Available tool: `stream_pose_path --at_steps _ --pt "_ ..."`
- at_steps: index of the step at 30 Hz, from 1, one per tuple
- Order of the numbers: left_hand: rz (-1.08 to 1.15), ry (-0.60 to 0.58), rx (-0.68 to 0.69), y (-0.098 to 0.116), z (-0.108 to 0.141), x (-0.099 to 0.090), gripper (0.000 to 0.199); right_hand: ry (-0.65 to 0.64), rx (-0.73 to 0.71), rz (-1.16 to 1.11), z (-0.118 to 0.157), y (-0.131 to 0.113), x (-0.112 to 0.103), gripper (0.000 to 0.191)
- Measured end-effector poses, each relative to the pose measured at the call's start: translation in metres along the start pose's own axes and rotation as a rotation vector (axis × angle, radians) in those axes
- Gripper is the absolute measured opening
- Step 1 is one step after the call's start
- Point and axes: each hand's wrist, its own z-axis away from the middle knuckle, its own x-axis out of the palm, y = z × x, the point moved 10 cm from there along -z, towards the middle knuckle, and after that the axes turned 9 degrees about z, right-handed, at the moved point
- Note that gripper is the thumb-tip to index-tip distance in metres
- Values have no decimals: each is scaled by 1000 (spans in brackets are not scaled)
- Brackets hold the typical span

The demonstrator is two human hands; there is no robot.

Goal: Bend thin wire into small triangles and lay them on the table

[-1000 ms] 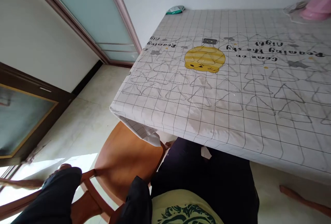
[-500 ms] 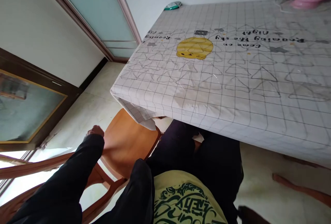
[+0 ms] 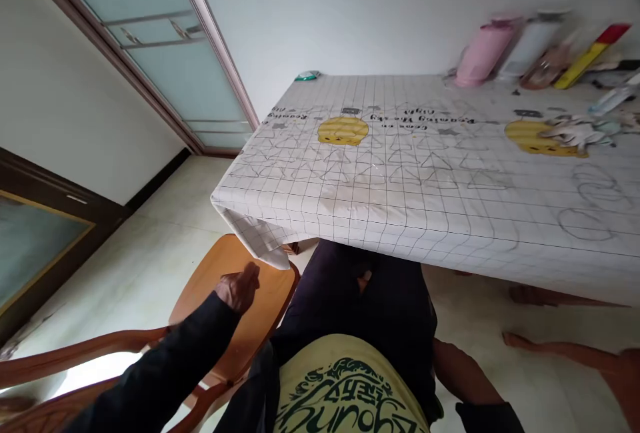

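My left hand (image 3: pixel 240 288) is over the orange wooden chair seat (image 3: pixel 200 286), just below the hanging corner of the tablecloth. Its fingers are curled together, and nothing shows in them. Low on the right, my right hand (image 3: pixel 453 367) is beside my right thigh, its fingers out of sight. In front of me stands a table covered with a white checked tablecloth (image 3: pixel 400 213) printed with yellow balloons and text.
At the back right of the table are a pink bottle (image 3: pixel 486 53), a clear bottle (image 3: pixel 533 46), a yellow and red box (image 3: pixel 590 58) and a crumpled cloth (image 3: pixel 575 133). A small green packet (image 3: pixel 307 75) lies at the far left corner. Chair rails are at lower left.
The view has shifted so more of the table's right side shows. My left hand has moved right, from the chair's left side to over its seat. More of my right arm is visible.
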Motion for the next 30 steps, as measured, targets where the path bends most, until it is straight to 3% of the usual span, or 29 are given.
stream_pose_path --at_steps 2,5,8,10,12,16,22,27,30 --pt "323 45 -24 29 -1 11 42 1 -41 -70 6 -20 -15 27" --pt "795 91 -46 87 -12 35 54 173 -180 -336 16 -65 -79 41" --pt "1175 73 -41 146 -29 65 55 214 -336 -748 29 -115 -140 45" --pt "1339 8 -25 177 -37 83 53 201 -378 -960 34 -139 -169 49" --pt "1402 -56 -9 195 -41 94 50 239 -389 -1097 36 -153 -191 52" --pt "1329 -99 -8 197 -35 101 48 319 -386 -1226 37 -159 -204 46" --pt "926 -72 99 190 -19 94 50 425 -387 -1325 39 -154 -198 46" --pt "1005 -205 74 192 -15 116 50 475 -379 -1294 42 -146 -203 32" --pt "1143 -231 35 191 -16 121 45 446 -346 -1337 41 -141 -194 31"
